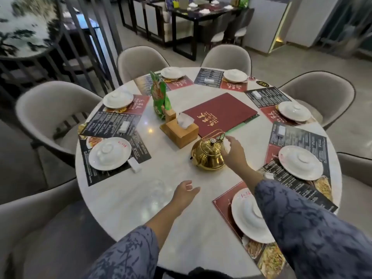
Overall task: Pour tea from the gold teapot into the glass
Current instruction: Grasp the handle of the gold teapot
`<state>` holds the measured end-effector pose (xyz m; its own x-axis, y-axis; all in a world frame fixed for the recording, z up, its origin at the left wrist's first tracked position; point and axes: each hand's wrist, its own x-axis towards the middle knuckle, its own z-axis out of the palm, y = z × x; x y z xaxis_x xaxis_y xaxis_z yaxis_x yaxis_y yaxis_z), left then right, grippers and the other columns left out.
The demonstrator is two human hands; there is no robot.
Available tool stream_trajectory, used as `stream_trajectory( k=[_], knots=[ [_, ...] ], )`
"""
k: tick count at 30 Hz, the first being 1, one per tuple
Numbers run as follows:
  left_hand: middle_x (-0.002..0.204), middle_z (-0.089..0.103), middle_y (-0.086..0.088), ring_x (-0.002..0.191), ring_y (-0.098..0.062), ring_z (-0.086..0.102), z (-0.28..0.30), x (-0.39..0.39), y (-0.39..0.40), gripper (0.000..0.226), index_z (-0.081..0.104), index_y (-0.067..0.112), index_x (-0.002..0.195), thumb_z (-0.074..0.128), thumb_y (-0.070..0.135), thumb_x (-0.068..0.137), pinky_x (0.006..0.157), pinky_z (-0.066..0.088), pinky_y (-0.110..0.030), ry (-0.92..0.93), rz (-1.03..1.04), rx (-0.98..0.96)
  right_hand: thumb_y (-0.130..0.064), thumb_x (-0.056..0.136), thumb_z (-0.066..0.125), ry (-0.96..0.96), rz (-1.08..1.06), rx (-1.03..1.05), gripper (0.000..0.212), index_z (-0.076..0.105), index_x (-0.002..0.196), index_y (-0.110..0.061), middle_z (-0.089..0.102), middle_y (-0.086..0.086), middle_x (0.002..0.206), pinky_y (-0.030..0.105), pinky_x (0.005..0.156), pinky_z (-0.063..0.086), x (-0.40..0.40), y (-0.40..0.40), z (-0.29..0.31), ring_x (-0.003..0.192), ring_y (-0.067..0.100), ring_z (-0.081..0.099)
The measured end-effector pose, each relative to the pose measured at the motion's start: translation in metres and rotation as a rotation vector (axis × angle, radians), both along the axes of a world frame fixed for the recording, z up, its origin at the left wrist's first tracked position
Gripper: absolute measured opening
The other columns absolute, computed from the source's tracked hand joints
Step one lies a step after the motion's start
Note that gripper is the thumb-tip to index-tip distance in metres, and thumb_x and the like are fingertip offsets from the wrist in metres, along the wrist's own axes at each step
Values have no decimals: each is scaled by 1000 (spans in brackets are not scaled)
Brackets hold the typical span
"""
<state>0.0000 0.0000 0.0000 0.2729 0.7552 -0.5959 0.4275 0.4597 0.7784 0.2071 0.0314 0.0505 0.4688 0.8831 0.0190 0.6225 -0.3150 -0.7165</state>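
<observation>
I judge this the reach: my right hand point(233, 152), fingers spread and empty, nears the teapot point(207, 155) mid-counter, left hand point(186, 191) loose beside the glass point(159, 190) (faint, barely visible); next, grip the handle point(214, 134).

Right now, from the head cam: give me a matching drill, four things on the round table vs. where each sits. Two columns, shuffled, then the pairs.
Things:
1. gold teapot
2. glass
3. red menu
4. wooden tissue box

Places:
A. just left of the left hand
B. far centre, lying flat and closed
C. beside the right hand, which is not yet on its handle
D. left of the menu, beyond the teapot

Pairs: 1-C, 2-A, 3-B, 4-D
</observation>
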Motion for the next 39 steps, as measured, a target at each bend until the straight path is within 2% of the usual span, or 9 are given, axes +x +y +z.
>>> stream_trajectory(
  k=[6, 10, 14, 18, 21, 24, 30, 35, 39],
  knots=[
    [141, 51, -6, 121, -21, 51, -5, 22, 29, 57, 43, 17, 140, 61, 32, 89, 90, 39, -26, 5, -6, -97, -14, 92, 60, -131, 131, -219, 62, 33, 146, -25, 21, 13, 160, 54, 116, 24, 17, 57, -3, 146, 34, 20],
    [142, 50, -6, 124, -21, 50, -11, 34, 49, 57, 42, 17, 141, 60, 31, 89, 90, 38, -26, 14, -40, -117, -19, 95, 56, -156, 185, -283, 51, 38, 142, -24, 30, 11, 157, 56, 115, 27, 32, 87, -15, 146, 32, 22],
    [140, 50, -5, 119, -19, 50, -17, 45, 62, 60, 40, 15, 142, 59, 32, 88, 88, 38, -26, 21, -75, -146, -6, 92, 53, -122, 240, -205, 20, 51, 112, -9, 57, 17, 120, 42, 90, 45, 39, 98, -16, 112, 33, 52],
    [139, 51, -5, 122, -21, 51, -23, 49, 70, 62, 39, 16, 143, 59, 32, 86, 93, 43, -28, 16, -62, -182, -4, 88, 57, -95, 269, -127, 9, 50, 88, -9, 60, 13, 91, 33, 62, 36, 40, 98, -16, 80, 27, 51],
    [139, 51, -5, 122, -22, 51, -25, 51, 73, 63, 36, 17, 144, 59, 30, 87, 100, 45, -32, -4, -51, -209, 1, 81, 60, -42, 232, -78, 18, 49, 73, -11, 53, 4, 69, 31, 58, 33, 39, 95, -17, 65, 19, 45],
    [113, 58, 3, 108, -18, 53, -26, 53, 76, 39, 44, 26, 125, 58, 26, 89, 86, 46, -27, -59, -25, -235, 4, 79, 61, 5, 205, -64, 24, 46, 66, -11, 45, -4, 58, 28, 55, 33, 34, 89, -13, 53, 1, 49],
    [100, 60, 6, 100, -12, 53, -26, 55, 70, 21, 53, 30, 104, 59, 22, 86, 88, 42, -27, -216, 49, -240, -5, 79, 69, 35, 256, 7, 32, 48, 59, -19, 44, -7, 53, 29, 53, 36, 22, 80, -8, 53, 14, 48],
    [121, 56, 7, 115, -13, 49, -22, 50, 55, 49, 36, 31, 130, 59, 16, 90, 89, 43, -26, -403, 147, -203, -3, 79, 71, 96, 322, 44, 38, 47, 58, -23, 45, -7, 53, 11, 49, 34, 12, 77, 20, 46, 1, 37],
    [148, 42, 7, 135, -15, 40, -14, 46, 42, 90, 11, 42, 148, 70, 36, 80, 113, 35, -41, -442, 146, -159, 10, 74, 64, 89, 378, 20, 35, 52, 59, -19, 52, -1, 59, 23, 55, 43, -3, 75, 36, 57, 14, 47]
  ],
)
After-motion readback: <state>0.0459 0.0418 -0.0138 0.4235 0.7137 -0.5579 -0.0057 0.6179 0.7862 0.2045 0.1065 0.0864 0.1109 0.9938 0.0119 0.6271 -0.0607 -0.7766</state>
